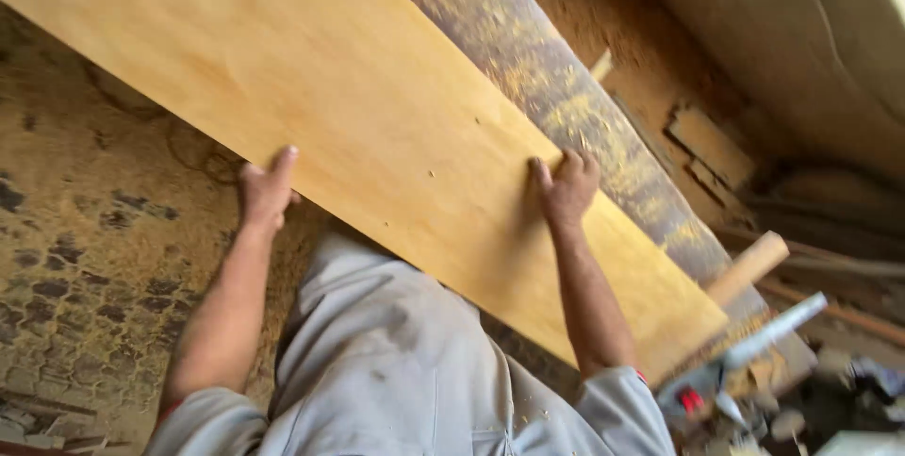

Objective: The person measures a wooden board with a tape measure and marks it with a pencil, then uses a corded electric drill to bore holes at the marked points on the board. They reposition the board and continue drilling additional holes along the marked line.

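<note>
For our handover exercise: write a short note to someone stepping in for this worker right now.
Left hand: gripping the near edge of the board.
Right hand: gripping the board's far edge.
The board lies slanted over a sawdust-covered bench, its right end near a wooden handle.
Done: board held at both edges.
Left: cannot tell from this view; no cut or mark shows on the board.

Clearance around the board: open left, cluttered right.
Sawdust-covered floor (85, 258) left of the long wooden board (358, 126) lies open; beyond its far edge the dusty surface (566, 98) is bare; at the lower right a wooden handle (749, 267), a grey tube (778, 329) and scrap blocks (712, 145) crowd the way.
</note>
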